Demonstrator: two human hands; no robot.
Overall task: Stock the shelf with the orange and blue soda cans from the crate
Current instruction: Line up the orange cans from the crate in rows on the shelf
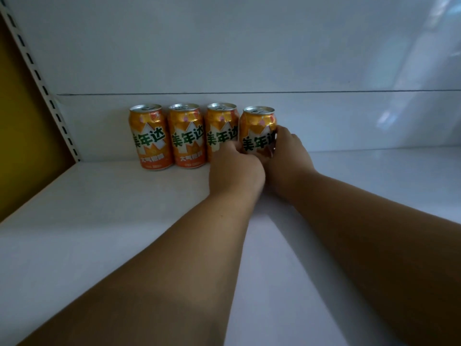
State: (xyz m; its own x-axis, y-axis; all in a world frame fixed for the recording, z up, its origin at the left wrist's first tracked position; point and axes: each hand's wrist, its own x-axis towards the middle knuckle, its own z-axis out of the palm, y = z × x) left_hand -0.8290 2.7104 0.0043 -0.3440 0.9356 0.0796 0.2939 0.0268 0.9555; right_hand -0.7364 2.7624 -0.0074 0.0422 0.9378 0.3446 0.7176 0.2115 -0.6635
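Head view: both hands' grip, left hand (235, 168) and right hand (287, 158), curls round glossy cylindrical orange can (258, 131).

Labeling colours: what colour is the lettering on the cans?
Green with white outline, on the orange cans; head view.

Left hand (235, 168), right hand (287, 161) extended, curled.

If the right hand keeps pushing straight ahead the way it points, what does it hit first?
The right hand already grips the fourth orange can together with the left hand. Straight ahead, the can would probably meet the white back panel first; the gap behind is hard to judge.
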